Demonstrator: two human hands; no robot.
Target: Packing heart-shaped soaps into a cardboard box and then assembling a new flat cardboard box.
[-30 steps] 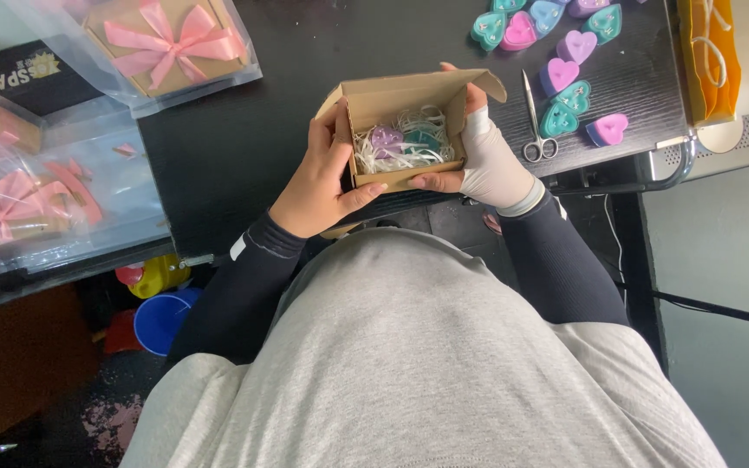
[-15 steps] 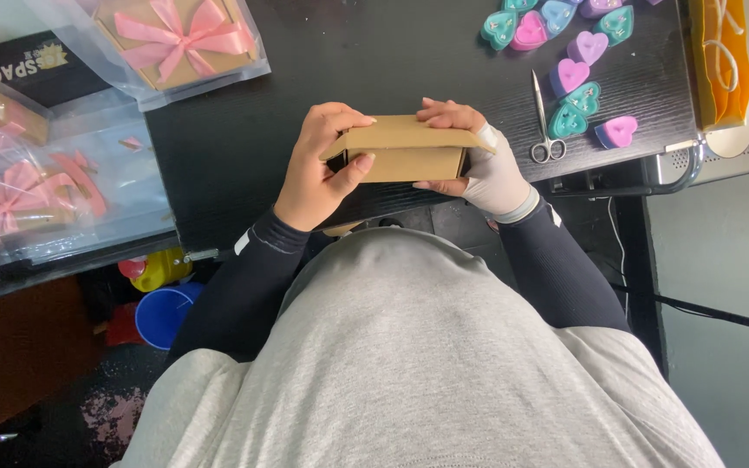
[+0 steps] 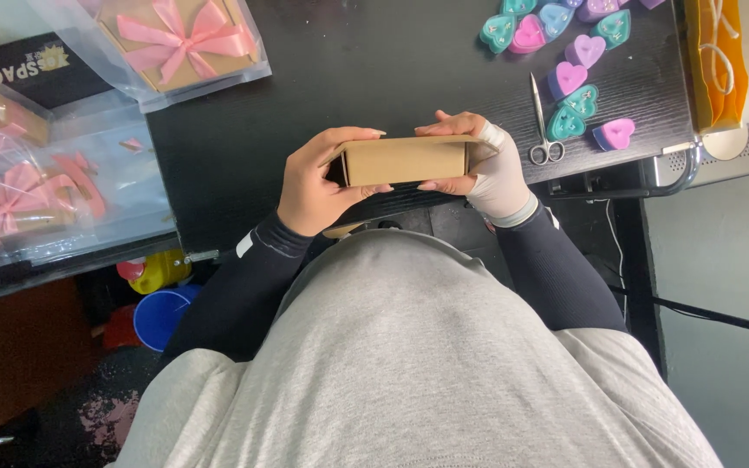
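Note:
A small brown cardboard box (image 3: 405,159) is held closed above the near edge of the black table (image 3: 322,78), its long side facing me. My left hand (image 3: 318,182) grips its left end, thumb underneath and fingers over the top. My right hand (image 3: 483,165), wrapped in white bandage, holds the right end where a flap sticks out. The box's contents are hidden.
Several heart-shaped candles (image 3: 565,78) in teal, pink and purple lie at the far right beside small scissors (image 3: 541,121). Gift boxes with pink bows (image 3: 179,35) in clear bags sit at the left. An orange bag (image 3: 717,52) is at the right edge. A blue tub (image 3: 158,316) is on the floor.
The box was open, showing shredded filling and coloured items; its lid has been folded down and the box now sits shut and turned on its side between both hands.

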